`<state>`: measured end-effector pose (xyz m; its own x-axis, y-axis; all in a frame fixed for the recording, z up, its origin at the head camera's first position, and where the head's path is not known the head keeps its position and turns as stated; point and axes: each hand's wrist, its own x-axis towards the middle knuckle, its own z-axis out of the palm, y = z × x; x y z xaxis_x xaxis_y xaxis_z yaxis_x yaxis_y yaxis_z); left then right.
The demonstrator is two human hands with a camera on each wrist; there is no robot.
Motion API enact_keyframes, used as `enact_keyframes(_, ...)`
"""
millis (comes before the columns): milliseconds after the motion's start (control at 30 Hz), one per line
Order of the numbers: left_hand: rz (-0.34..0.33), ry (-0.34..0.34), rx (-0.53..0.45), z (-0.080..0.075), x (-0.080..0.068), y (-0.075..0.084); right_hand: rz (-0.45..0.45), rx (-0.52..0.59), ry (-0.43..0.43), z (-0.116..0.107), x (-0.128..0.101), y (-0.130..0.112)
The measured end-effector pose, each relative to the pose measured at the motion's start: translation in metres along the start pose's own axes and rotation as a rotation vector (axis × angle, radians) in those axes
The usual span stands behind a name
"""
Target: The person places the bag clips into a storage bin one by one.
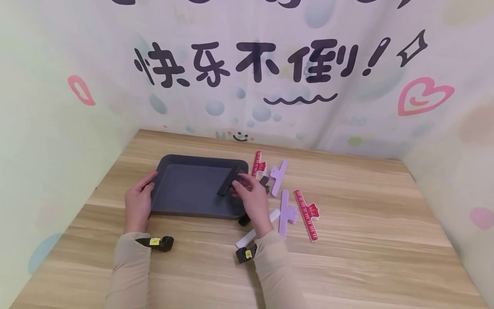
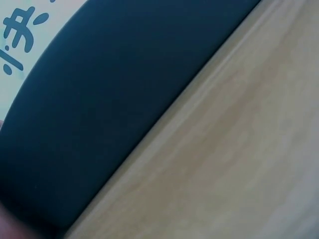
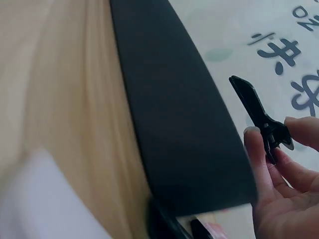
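A dark grey baking tray lies on the wooden table. My left hand grips its left rim; in the left wrist view the tray's outer wall hides most of that hand. Over the right end of the tray, my right hand pinches a black clip by its handle end. The right wrist view shows this clip held between thumb and fingertips, its long jaw pointing away from the hand.
Right of the tray lie two red-and-white clips, two purple clips, a white clip and black clips, some partly hidden by my right hand. A printed cloth hangs behind the table.
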<state>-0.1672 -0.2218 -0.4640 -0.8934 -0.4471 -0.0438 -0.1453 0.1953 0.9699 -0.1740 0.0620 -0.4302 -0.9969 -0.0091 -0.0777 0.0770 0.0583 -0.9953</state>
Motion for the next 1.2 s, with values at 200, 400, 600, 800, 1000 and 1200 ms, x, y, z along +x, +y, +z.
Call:
enact_keyframes(200,0.016,-0.004,0.019,-0.001,0.001,-0.003,-0.035,-0.151,-0.030,0.014,-0.001,-0.003)
enact_keyframes(400,0.014,0.003,0.008,0.000,0.001,-0.005,-0.152,-0.400,-0.003,0.022,-0.002,-0.002)
enact_keyframes(600,0.019,0.004,0.003,0.000,0.001,-0.006,-0.203,-0.468,-0.021,0.028,-0.001,0.002)
enact_keyframes(800,0.020,0.004,-0.011,0.001,0.002,-0.005,-0.264,-0.623,-0.060,0.034,-0.003,0.005)
enact_keyframes(1000,0.004,0.014,-0.016,0.000,0.000,-0.004,-0.322,-0.772,-0.071,0.037,-0.004,0.008)
enact_keyframes(1200,-0.001,0.008,-0.025,0.001,0.000,-0.003,-0.361,-0.861,-0.069,0.037,-0.005,0.009)
